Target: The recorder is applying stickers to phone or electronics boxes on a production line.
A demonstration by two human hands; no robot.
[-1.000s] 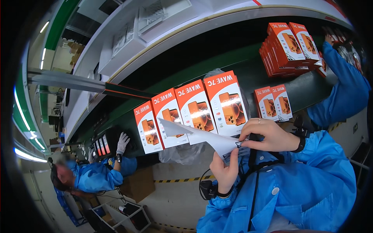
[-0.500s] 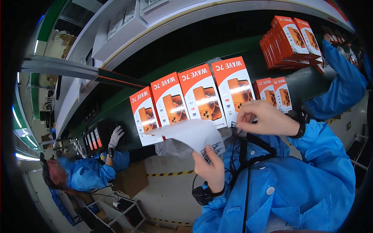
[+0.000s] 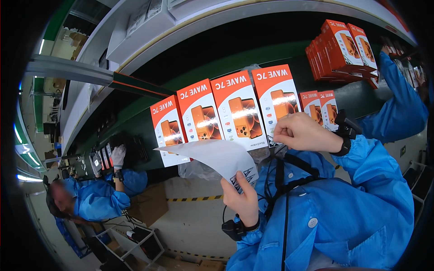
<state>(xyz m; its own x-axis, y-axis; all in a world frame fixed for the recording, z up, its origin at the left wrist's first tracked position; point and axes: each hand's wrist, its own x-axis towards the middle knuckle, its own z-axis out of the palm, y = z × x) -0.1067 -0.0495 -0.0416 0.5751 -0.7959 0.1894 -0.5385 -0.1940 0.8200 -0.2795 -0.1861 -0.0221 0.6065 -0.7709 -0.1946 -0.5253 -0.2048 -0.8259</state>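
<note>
- Pinched in the left hand: one white label sheet.
- Right hand, fingertips together, touches one of four orange phone boxes.

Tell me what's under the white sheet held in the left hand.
The white label sheet, held by the left hand, overlaps the lower ends of two orange phone boxes. A clear plastic bag pokes out below. Whatever else the sheet covers cannot be seen.
</note>
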